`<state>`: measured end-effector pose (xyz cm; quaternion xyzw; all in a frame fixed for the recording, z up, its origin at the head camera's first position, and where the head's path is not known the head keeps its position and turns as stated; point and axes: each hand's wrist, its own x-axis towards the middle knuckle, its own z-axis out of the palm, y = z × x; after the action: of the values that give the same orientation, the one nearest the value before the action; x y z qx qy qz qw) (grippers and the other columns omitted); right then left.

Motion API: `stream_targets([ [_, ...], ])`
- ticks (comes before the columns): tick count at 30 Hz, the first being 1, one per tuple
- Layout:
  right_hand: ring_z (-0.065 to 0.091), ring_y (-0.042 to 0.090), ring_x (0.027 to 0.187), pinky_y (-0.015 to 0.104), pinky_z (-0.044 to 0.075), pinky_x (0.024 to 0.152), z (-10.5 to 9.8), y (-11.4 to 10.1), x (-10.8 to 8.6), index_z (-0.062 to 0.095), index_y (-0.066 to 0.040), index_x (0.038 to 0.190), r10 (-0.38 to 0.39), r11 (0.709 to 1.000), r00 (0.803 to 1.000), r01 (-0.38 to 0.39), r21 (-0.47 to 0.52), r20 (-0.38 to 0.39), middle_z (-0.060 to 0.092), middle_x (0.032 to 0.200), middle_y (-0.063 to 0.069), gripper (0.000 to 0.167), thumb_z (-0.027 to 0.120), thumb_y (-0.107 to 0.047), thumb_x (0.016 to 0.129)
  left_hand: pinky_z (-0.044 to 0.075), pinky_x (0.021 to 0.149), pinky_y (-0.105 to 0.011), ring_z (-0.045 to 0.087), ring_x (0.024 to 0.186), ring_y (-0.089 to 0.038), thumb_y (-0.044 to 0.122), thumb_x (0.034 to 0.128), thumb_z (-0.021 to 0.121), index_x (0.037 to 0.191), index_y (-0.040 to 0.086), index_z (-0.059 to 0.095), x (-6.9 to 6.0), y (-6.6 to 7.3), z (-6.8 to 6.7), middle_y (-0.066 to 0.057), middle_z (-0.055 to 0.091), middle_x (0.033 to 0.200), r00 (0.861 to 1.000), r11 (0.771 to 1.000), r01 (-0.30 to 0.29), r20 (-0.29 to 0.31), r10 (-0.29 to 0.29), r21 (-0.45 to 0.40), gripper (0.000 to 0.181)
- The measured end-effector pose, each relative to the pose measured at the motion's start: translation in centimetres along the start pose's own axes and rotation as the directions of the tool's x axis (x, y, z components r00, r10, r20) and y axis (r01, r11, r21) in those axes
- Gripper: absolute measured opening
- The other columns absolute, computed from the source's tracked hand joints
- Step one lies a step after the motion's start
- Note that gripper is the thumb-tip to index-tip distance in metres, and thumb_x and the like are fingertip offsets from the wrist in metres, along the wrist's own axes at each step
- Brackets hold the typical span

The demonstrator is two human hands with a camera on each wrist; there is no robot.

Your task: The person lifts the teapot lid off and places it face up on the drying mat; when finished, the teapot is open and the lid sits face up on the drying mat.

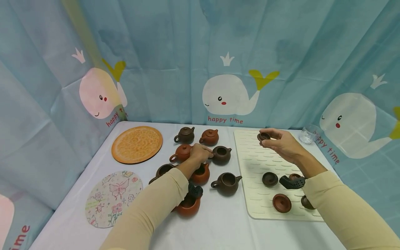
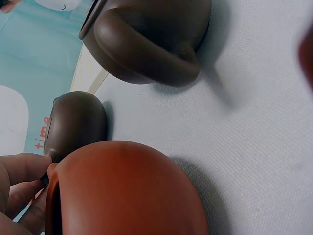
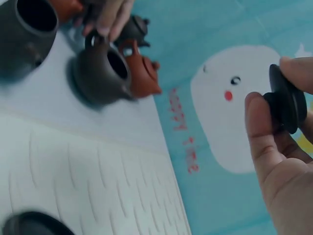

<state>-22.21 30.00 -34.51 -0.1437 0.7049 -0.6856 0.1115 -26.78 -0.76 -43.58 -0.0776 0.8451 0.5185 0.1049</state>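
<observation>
While left hand (image 1: 199, 153) is gripping brown teapot (image 1: 222, 158), right hand (image 1: 283, 144) is pinching lid (image 1: 263, 137); three pots (image 1: 209, 138) sitting lidded, five standing open.

Red lettering on the blue curtain (image 1: 165, 52): the line "happy time" (image 1: 225, 119) stands directly beneath the central whale (image 1: 225, 95) and recurs, slanted, below the right-hand whale (image 1: 350, 121). Left of the central whale, a second line is interrupted at a fold after "happy t" (image 1: 114, 118); farther left and lower, only "time" (image 1: 20, 238) is legible, as in the left-wrist view
</observation>
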Motion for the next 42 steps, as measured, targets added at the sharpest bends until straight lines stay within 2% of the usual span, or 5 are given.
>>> stream_targets([
  [8, 0.058, 0.016, 0.101, 0.027, 0.048, 0.085, -2.5, 0.2, -1.8, 0.051, -0.004, 0.130, 0.025, 0.988, 0.998, -0.034, -0.151, -0.060, 0.051, 0.122, 0.008, 0.041, 0.063, 0.001, 0.092, 0.048, 0.080, -0.037, 0.056, 0.096, -0.023, 0.008, 0.0803, 0.078, 0.084, 0.011, 0.077, 0.0, 0.0, -0.1, -0.004, 0.065, 0.098, 1.000, 1.000, 0.001, 0.001, -0.001, -0.002, 0.005],
  [16, 0.060, 0.014, 0.098, 0.031, 0.049, 0.078, -4.7, 1.4, -3.1, 0.042, 0.003, 0.134, 0.081, 0.916, 0.989, -0.124, -0.383, -0.126, 0.051, 0.124, 0.019, 0.049, 0.065, -0.008, 0.093, 0.047, 0.077, -0.036, 0.055, 0.093, -0.023, 0.008, 0.0801, 0.079, 0.083, 0.011, 0.077, 0.0, 0.1, -0.2, -0.003, 0.066, 0.096, 1.000, 1.000, 0.003, -0.005, -0.003, 0.005, 0.005],
  [24, 0.057, 0.023, 0.105, 0.037, 0.049, 0.082, -6.9, 3.1, -4.0, 0.042, 0.004, 0.137, 0.175, 0.866, 0.970, -0.234, -0.443, -0.170, 0.048, 0.129, 0.026, 0.052, 0.064, -0.010, 0.092, 0.047, 0.078, -0.036, 0.056, 0.092, -0.022, 0.008, 0.0796, 0.079, 0.086, 0.010, 0.078, 0.0, 0.0, 0.0, -0.003, 0.065, 0.097, 1.000, 1.000, -0.004, -0.002, 0.004, 0.005, 0.007],
  [36, 0.057, 0.027, 0.104, 0.049, 0.046, 0.088, -9.0, 5.4, -4.9, 0.041, 0.009, 0.138, 0.244, 0.835, 0.945, -0.319, -0.448, -0.219, 0.052, 0.123, 0.028, 0.056, 0.065, -0.006, 0.090, 0.048, 0.081, -0.038, 0.056, 0.096, -0.023, 0.007, 0.0805, 0.078, 0.088, 0.010, 0.078, 0.0, -0.1, 0.0, -0.004, 0.065, 0.101, 1.000, 1.000, -0.008, -0.002, 0.008, 0.002, 0.008],
  [42, 0.049, 0.035, 0.111, 0.048, 0.048, 0.084, -9.7, 6.4, -5.0, 0.042, 0.011, 0.136, 0.284, 0.759, 0.927, -0.374, -0.533, -0.246, 0.047, 0.128, 0.030, 0.056, 0.065, -0.004, 0.086, 0.047, 0.078, -0.037, 0.055, 0.091, -0.023, 0.008, 0.0808, 0.078, 0.087, 0.010, 0.078, -0.2, 0.0, -0.1, -0.004, 0.065, 0.097, 1.000, 1.000, -0.005, 0.002, 0.005, 0.000, 0.007],
])
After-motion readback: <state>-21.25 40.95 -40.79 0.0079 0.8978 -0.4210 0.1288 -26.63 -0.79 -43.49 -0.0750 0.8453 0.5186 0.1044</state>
